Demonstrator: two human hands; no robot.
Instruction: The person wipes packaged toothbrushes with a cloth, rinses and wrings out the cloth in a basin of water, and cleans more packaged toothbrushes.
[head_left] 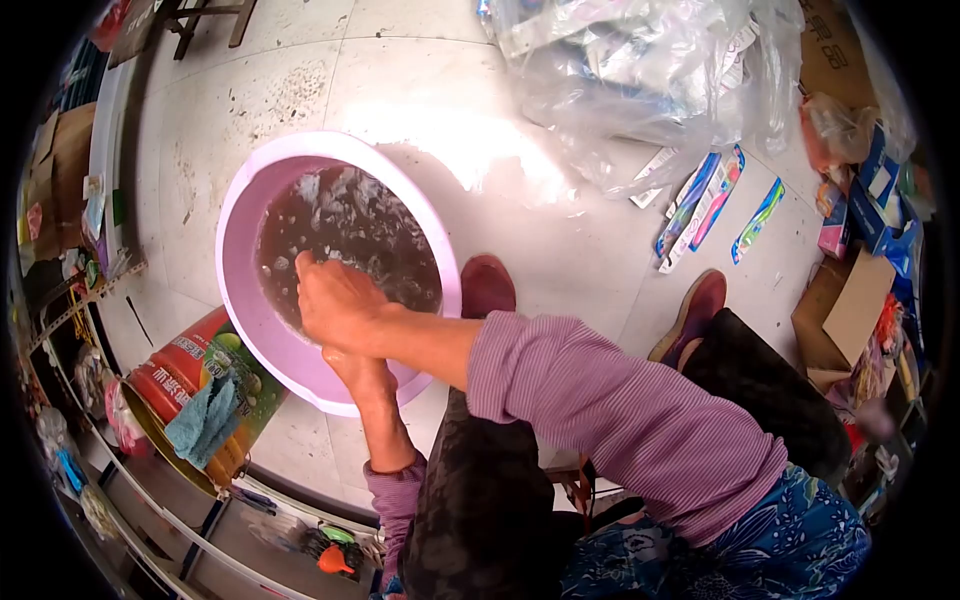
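Note:
A pink plastic basin (232, 235) stands on the floor, holding murky brown water (350, 225) with foam on it. Over the basin's near side, my right hand (343, 303) is closed, its knuckles toward the water; whatever it grips, if anything, is hidden. My left hand (352, 364) lies just below and behind it, pressed close, with its fingers out of sight under the right one. The purple striped sleeves are pushed up the forearms.
Left of the basin, a red and green tin (185, 370) bears a teal cloth (207, 420). Packaged toothbrushes (712, 208) lie on the floor beside a clear plastic bag (640, 80) full of packages. An open cardboard box (845, 310) stands at right, and shelving (160, 510) runs along the left.

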